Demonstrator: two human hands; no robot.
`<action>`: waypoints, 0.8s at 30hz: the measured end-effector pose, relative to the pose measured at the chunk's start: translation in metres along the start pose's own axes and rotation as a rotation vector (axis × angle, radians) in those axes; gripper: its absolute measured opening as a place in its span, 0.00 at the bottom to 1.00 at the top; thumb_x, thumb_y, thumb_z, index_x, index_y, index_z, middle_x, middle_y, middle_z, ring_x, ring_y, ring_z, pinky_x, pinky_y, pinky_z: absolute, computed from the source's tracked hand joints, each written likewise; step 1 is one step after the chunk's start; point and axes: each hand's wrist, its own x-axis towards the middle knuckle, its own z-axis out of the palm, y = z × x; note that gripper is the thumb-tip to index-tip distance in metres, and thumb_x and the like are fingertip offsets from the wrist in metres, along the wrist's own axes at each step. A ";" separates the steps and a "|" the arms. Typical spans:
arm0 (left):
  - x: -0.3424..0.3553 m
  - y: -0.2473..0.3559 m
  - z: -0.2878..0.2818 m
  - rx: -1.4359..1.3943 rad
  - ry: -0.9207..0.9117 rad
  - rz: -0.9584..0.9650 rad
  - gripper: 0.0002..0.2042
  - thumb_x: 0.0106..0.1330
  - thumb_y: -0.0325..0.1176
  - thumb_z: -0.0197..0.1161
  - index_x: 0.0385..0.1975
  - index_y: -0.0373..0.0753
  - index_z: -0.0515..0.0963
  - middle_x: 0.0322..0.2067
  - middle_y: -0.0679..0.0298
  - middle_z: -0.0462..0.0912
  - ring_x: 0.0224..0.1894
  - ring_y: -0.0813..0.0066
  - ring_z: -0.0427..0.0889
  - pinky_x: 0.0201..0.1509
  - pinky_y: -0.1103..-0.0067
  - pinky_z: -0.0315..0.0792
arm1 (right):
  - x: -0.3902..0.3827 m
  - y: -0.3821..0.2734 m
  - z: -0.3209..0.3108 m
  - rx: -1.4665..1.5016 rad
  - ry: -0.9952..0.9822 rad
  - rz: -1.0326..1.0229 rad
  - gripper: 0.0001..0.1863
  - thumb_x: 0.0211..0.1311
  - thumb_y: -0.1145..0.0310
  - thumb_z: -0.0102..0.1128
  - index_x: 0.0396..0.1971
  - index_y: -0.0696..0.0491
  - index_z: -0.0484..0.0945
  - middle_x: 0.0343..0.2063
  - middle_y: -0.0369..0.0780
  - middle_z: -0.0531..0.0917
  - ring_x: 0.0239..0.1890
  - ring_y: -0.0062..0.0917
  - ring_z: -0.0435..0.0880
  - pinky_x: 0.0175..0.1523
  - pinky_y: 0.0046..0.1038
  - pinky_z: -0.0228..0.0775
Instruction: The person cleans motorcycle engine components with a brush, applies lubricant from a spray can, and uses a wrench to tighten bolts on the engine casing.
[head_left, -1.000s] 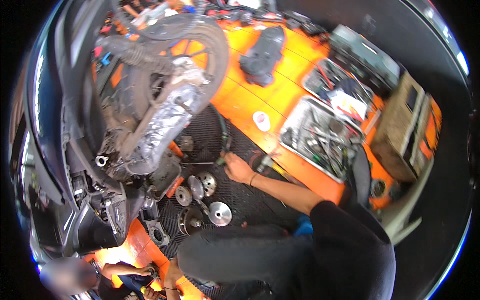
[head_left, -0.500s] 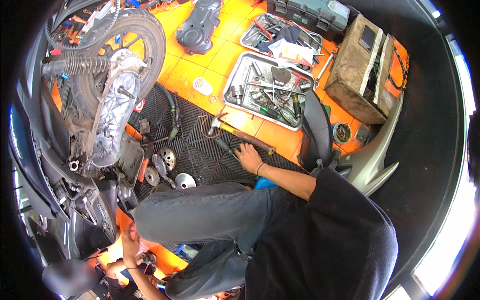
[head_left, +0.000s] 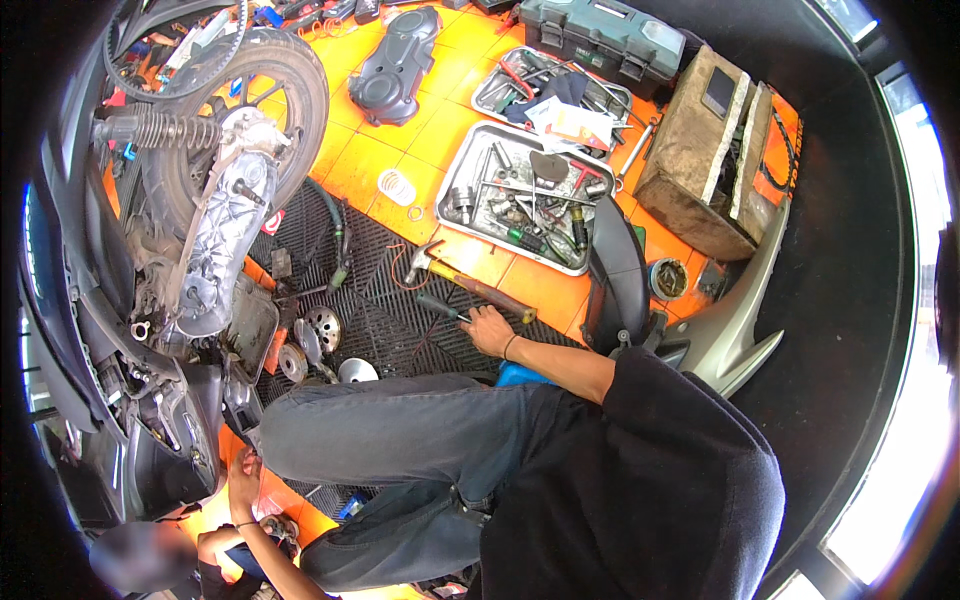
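Fingers of the right hand (head_left: 490, 332) are curled at the shaft end of a screwdriver (head_left: 437, 304) over a ribbed black mat (head_left: 400, 345), though a firm grip cannot be confirmed; the finger state of the left hand (head_left: 243, 478), near a knee (head_left: 285, 425), cannot be told. The mat's edge is lined by a hammer (head_left: 462, 280), open mat is seen toward metal discs (head_left: 322, 328), and orange tiles (head_left: 350, 160) are bounded by a dark wall (head_left: 840, 250).

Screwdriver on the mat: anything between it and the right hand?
Nothing visible: the right hand is right at the shaft end of the screwdriver. The hammer lies close by, but not between them.
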 end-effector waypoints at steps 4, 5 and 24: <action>-0.003 -0.029 0.011 -0.009 0.035 -0.013 0.18 0.68 0.35 0.63 0.55 0.37 0.77 0.42 0.54 0.85 0.43 0.63 0.84 0.48 0.71 0.78 | -0.008 0.016 -0.015 0.070 -0.075 0.010 0.18 0.58 0.68 0.62 0.49 0.54 0.83 0.45 0.49 0.78 0.49 0.40 0.77 0.55 0.38 0.66; -0.004 -0.034 0.014 -0.020 0.031 -0.011 0.18 0.68 0.35 0.63 0.55 0.36 0.77 0.41 0.54 0.85 0.43 0.63 0.84 0.48 0.71 0.78 | -0.011 0.023 -0.022 0.105 -0.057 -0.015 0.19 0.56 0.68 0.64 0.48 0.57 0.83 0.47 0.50 0.78 0.47 0.41 0.79 0.55 0.40 0.70; -0.060 -0.115 0.013 -0.156 -0.088 -0.492 0.22 0.74 0.41 0.55 0.60 0.31 0.72 0.51 0.44 0.78 0.52 0.56 0.78 0.57 0.67 0.73 | 0.158 0.302 -0.184 -0.063 0.533 0.432 0.19 0.60 0.66 0.55 0.51 0.52 0.78 0.51 0.51 0.78 0.52 0.48 0.79 0.60 0.49 0.70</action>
